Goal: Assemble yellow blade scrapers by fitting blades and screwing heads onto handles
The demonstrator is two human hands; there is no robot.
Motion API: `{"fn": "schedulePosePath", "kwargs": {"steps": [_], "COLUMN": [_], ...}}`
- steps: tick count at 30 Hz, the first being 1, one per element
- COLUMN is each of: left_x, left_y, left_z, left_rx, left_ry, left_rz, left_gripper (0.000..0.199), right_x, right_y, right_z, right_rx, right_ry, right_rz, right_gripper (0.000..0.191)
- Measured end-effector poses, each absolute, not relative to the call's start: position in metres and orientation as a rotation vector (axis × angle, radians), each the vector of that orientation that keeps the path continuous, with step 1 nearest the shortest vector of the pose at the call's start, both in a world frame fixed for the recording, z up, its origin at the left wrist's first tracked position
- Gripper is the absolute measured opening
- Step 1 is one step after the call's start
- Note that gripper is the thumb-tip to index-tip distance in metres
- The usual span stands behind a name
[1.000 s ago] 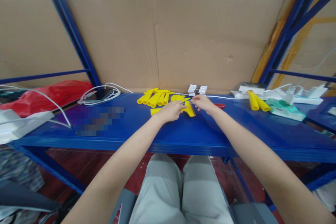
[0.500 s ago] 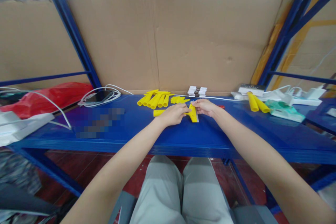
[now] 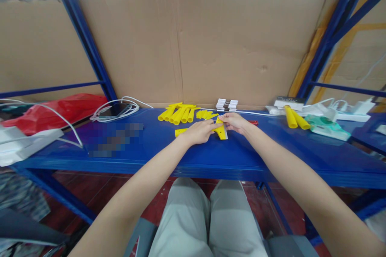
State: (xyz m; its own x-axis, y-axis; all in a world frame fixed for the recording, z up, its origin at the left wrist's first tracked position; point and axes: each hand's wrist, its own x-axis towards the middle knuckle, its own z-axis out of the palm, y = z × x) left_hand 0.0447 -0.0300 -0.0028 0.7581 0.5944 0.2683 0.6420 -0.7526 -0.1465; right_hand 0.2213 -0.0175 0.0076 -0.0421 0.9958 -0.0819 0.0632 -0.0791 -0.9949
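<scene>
A yellow scraper (image 3: pixel 221 131) with a wide head and a pale blade along its right edge lies sideways just above the blue table. My left hand (image 3: pixel 200 131) is closed around its handle, whose round end sticks out to the left of the wrist. At the upper part of the head, the fingers of my right hand (image 3: pixel 234 122) pinch the blade edge; the fingertips are partly hidden. Behind my left hand sit several yellow handles (image 3: pixel 177 115) in a row and a small group of yellow pieces (image 3: pixel 205 114).
White stacked packs (image 3: pixel 227 105) stand by the cardboard. A red object (image 3: pixel 253 123) lies behind my right wrist. Two yellow handles (image 3: pixel 294 117) and a green packet (image 3: pixel 327 127) are at the right. Coiled white cable (image 3: pixel 132 108), a phone and a red bag (image 3: pixel 66 112) occupy the left.
The scraper has tilted slightly, its handle end shifting a little left and down. Both hands keep nearly the same place and hold.
</scene>
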Motion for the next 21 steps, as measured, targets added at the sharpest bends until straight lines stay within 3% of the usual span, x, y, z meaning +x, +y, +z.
{"fn": "schedulePosePath", "kwargs": {"steps": [10, 12, 17, 21], "left_x": [0.045, 0.042, 0.034, 0.034], "left_y": [-0.03, -0.028, -0.024, -0.025], "left_z": [0.0, 0.0, 0.004, 0.006], "left_rx": [-2.722, -2.718, -2.701, -2.701], "left_ry": [-1.047, -1.087, -1.238, -1.269], "left_rz": [-0.296, -0.296, -0.231, -0.245], "left_gripper": [0.048, 0.046, 0.042, 0.042], "right_x": [0.221, 0.224, 0.242, 0.252], "right_y": [-0.018, -0.012, 0.01, 0.02], "right_z": [0.007, 0.006, -0.001, -0.006], "right_rx": [-1.314, -1.392, -1.609, -1.686], "right_ry": [-1.383, -1.458, -1.727, -1.872], "right_rz": [1.2, 1.009, 0.159, -0.04], "right_gripper": [0.016, 0.017, 0.016, 0.024]}}
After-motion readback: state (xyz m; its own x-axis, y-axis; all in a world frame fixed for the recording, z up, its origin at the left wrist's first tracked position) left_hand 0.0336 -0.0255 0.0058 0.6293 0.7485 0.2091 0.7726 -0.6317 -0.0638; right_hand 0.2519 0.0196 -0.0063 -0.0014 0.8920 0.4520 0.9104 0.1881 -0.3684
